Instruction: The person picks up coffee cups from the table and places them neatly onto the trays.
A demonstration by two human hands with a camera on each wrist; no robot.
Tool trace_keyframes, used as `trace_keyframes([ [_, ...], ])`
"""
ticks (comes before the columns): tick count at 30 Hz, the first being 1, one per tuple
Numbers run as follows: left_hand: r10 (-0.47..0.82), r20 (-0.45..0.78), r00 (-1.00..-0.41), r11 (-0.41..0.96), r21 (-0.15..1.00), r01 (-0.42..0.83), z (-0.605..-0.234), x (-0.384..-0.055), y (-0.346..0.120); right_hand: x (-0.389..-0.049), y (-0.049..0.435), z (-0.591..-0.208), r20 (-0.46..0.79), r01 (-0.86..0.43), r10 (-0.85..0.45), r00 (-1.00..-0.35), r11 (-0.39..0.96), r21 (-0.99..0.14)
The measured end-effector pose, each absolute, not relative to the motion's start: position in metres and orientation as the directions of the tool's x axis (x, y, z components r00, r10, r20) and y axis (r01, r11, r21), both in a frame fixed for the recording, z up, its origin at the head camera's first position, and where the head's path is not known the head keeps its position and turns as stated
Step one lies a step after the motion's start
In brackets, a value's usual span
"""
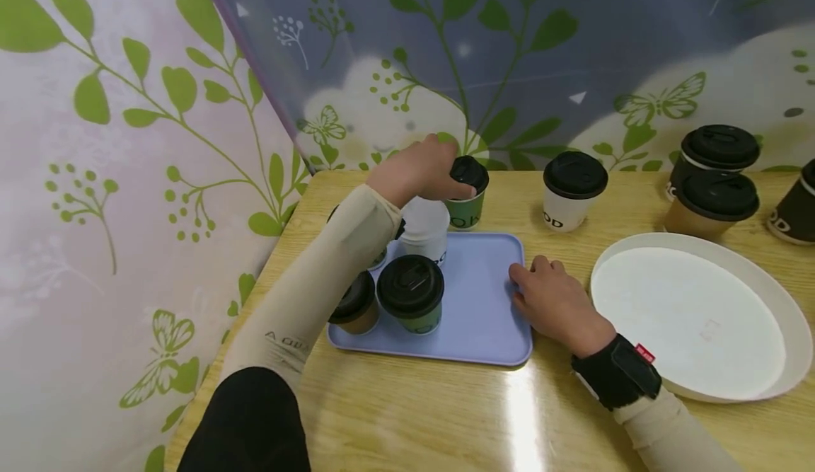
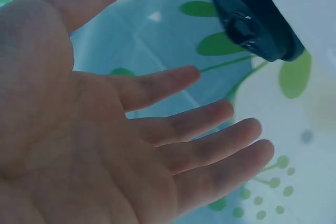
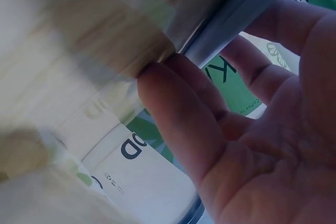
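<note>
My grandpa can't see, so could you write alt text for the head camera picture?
A person's left fingers are at a lidded green cup behind a lavender tray with cups while the right fingers touch the tray's right edge. Farther right are more cups and a round white tray.

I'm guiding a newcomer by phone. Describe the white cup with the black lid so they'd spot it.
Find the lilac tray, with the right hand at its right edge. To the right of its far right corner, the white cup stands on the table. Its white sides set it apart from the green cup to its left and brown cup to its right.
</note>
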State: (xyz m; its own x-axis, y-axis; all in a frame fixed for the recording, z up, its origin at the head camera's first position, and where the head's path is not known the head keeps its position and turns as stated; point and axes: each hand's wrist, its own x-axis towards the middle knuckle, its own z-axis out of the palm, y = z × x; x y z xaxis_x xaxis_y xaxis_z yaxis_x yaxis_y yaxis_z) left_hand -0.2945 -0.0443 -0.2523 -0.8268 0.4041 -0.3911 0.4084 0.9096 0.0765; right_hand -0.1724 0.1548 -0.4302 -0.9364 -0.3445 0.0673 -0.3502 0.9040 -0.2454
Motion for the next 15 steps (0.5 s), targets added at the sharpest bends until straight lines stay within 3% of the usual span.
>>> trace_keyframes([
  [15, 0.267, -0.508, -0.819, 0.95, -0.003, 0.312, -0.268, -0.323, -0.015, -0.173, 0.156, -0.433, 0.085, -0.365, -0.355, -0.931, 0.903, -0.228],
])
